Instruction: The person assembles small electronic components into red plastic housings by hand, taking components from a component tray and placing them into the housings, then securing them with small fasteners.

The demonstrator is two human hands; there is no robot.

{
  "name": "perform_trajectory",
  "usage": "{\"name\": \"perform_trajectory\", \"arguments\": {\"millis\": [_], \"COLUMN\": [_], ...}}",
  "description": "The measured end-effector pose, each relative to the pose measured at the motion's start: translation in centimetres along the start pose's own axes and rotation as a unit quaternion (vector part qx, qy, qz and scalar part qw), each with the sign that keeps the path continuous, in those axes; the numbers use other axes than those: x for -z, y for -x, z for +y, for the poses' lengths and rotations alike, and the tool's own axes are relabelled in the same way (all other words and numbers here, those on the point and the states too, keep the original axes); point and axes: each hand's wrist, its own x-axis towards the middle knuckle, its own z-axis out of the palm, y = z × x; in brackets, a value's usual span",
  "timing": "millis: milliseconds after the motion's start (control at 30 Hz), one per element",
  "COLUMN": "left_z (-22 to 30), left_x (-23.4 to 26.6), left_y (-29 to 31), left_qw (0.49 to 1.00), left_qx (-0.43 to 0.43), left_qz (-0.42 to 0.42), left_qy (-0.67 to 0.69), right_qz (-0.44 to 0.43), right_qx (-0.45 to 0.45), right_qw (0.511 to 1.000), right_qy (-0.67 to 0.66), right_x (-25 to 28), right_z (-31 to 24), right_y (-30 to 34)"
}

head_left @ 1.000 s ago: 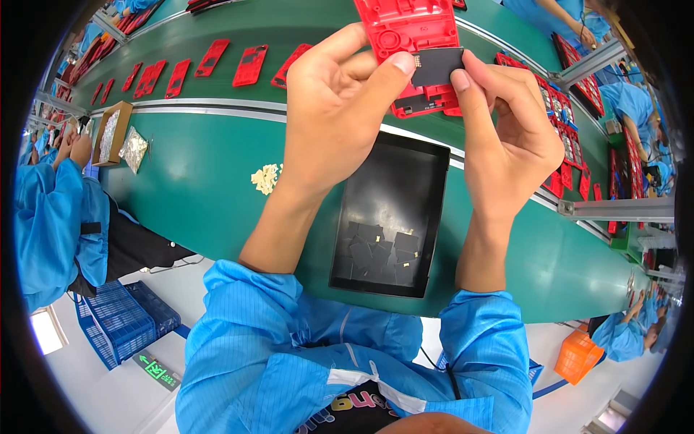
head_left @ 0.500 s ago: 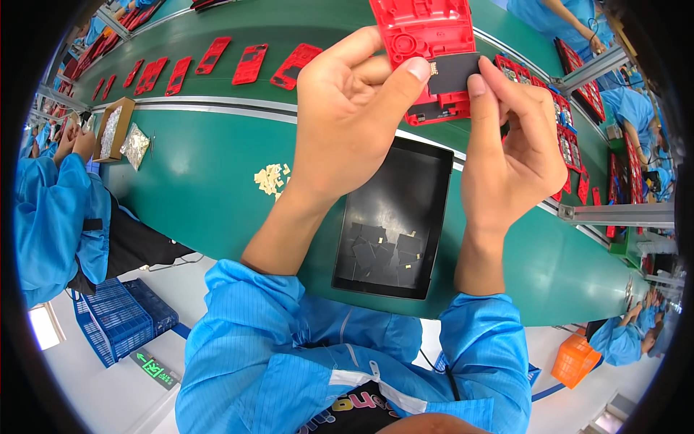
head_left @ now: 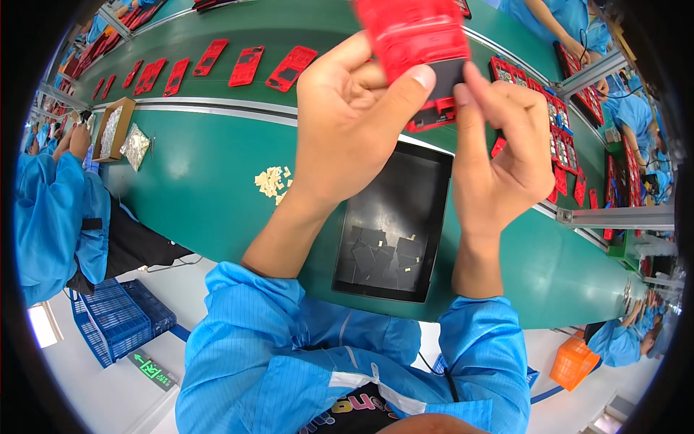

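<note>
Above the bench, my left hand (head_left: 336,130) is closed round a red plastic housing (head_left: 416,36), its thumb lying over a dark flat rectangular piece (head_left: 447,71). That piece lies against the lower part of the housing, which is blurred by motion. Thumb and fingertips of my right hand (head_left: 506,148) pinch the right edge of the dark piece. Below both hands is a black tray (head_left: 397,184), with several similar dark pieces (head_left: 372,254) bearing small pale tabs near its front end.
A small heap of cream-coloured bits (head_left: 271,181) lies left of the tray. Beyond a metal rail, red housings (head_left: 291,68) are spaced along a green belt. At far left stand a cardboard box (head_left: 113,130) and a clear bag (head_left: 135,147). Co-workers in blue sit on both sides.
The red housing has tilted and shifted slightly left, hiding more of the dark piece. My right hand has moved a little left with it. Housings on the belt have slid slightly left.
</note>
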Motion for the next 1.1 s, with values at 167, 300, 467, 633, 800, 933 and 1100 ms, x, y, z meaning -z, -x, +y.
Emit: {"name": "perform_trajectory", "arguments": {"millis": [167,300,467,633,800,933,1100], "left_z": [-0.5,-0.1,0.1,-0.4,-0.9,-0.3,0.1], "left_x": [0.5,0.5,0.0,0.2,1.1,0.7,0.5], "left_y": [0.0,0.2,0.3,-0.1,-0.8,-0.7,-0.6], "left_qw": [1.0,0.999,0.999,0.998,0.999,0.999,0.999], "left_qx": [-0.005,-0.021,0.002,0.044,0.036,0.032,0.023], "left_qz": [0.014,0.012,0.02,0.006,-0.001,-0.01,-0.008], "left_qy": [-0.026,-0.044,-0.046,-0.037,-0.01,-0.035,-0.025], "right_qz": [-0.009,-0.032,-0.112,-0.076,-0.102,-0.117,-0.104], "right_qx": [-0.018,-0.295,-0.28,-0.188,-0.241,-0.213,-0.207], "right_qw": [0.998,0.916,0.905,0.927,0.916,0.928,0.932], "right_qy": [-0.057,-0.271,-0.3,-0.315,-0.305,-0.283,-0.278], "right_x": [-0.8,-0.4,0.3,-0.5,-0.5,0.1,0.2], "right_z": [-0.2,-1.2,-0.2,0.6,1.2,1.4,0.6], "right_y": [0.4,-0.4,-0.2,0.3,0.1,0.0,-0.2]}}
